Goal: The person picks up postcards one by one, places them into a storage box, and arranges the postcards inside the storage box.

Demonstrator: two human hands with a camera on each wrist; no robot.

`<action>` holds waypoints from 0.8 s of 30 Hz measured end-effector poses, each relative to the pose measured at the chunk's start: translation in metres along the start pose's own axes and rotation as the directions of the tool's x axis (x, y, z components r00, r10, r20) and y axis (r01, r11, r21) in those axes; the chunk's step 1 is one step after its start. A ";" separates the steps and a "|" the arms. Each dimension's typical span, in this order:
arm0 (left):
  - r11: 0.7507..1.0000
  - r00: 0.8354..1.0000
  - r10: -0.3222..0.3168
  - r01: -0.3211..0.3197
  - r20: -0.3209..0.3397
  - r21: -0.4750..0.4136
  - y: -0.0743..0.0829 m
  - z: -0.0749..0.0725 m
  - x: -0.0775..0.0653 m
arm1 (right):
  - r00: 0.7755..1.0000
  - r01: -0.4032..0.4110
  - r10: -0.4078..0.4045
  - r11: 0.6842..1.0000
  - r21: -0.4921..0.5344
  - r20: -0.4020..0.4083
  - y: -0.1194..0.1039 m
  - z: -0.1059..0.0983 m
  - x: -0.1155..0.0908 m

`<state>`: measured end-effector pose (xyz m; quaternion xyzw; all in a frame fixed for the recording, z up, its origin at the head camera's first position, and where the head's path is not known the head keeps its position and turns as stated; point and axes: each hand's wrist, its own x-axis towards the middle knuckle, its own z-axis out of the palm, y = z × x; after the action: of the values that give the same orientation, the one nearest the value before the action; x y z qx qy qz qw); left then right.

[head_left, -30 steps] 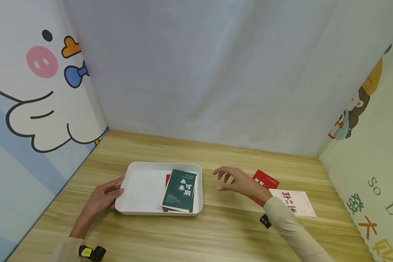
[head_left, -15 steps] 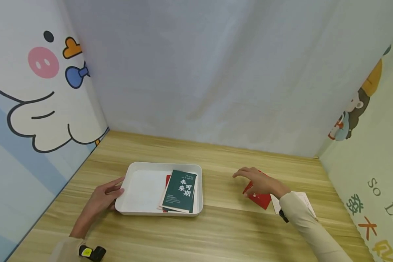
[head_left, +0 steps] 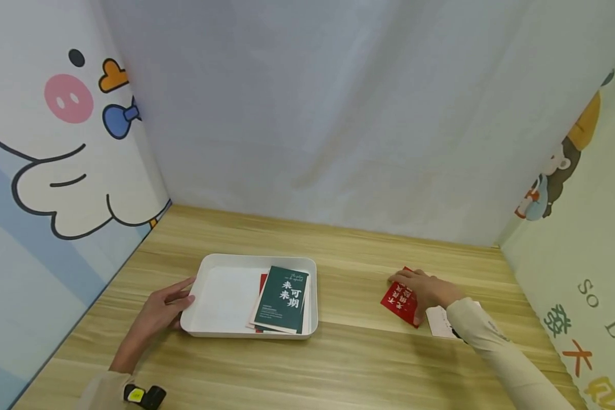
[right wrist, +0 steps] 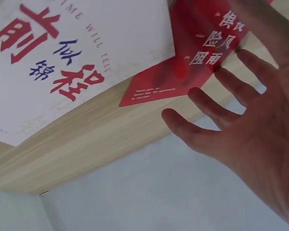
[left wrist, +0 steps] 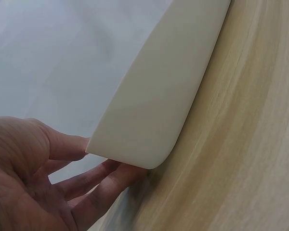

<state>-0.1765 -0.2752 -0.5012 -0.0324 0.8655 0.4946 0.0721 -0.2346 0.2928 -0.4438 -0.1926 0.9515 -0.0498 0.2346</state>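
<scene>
My left hand [head_left: 159, 310] holds the left end of a white tray [head_left: 210, 329], with the thumb at the rim. In the left wrist view its fingers [left wrist: 98, 192] reach round the outer wall. Inside the tray's right half, a dark green card [head_left: 274, 304] with white lettering tops a small stack. My right hand [head_left: 433, 290] is over a red card [head_left: 401, 304] lying on the table, its thumb and fingertips spread across it. The right wrist view shows those fingers [right wrist: 202, 132] apart and fairly straight, right at the red card.
A white card [head_left: 441, 324] with red and blue lettering lies next to the red card, partly under my right forearm. The wood-grain table [head_left: 348, 364] meets a grey-white curtain [head_left: 338, 142] behind and printed panels at both sides.
My right hand has moved right and down, from beside the tray to over the red card. The left hand and the tray have stayed in place.
</scene>
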 end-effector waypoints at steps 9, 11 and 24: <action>1.000 1.000 -0.007 0.007 -0.001 -0.005 -0.001 0.000 0.001 | 0.990 0.071 -0.078 0.995 -0.063 -0.119 0.014 0.009 0.008; 1.000 1.000 -0.011 0.011 -0.001 -0.008 -0.001 0.000 0.001 | 0.987 0.076 -0.084 0.995 -0.067 -0.134 0.017 0.009 0.010; 1.000 1.000 -0.020 0.020 0.005 0.000 0.000 0.001 0.000 | 0.984 0.082 -0.097 0.991 -0.103 -0.152 0.022 0.011 0.014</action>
<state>-0.1769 -0.2741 -0.5016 -0.0397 0.8649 0.4941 0.0789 -0.2489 0.3078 -0.4639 -0.2418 0.9586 -0.0295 0.1472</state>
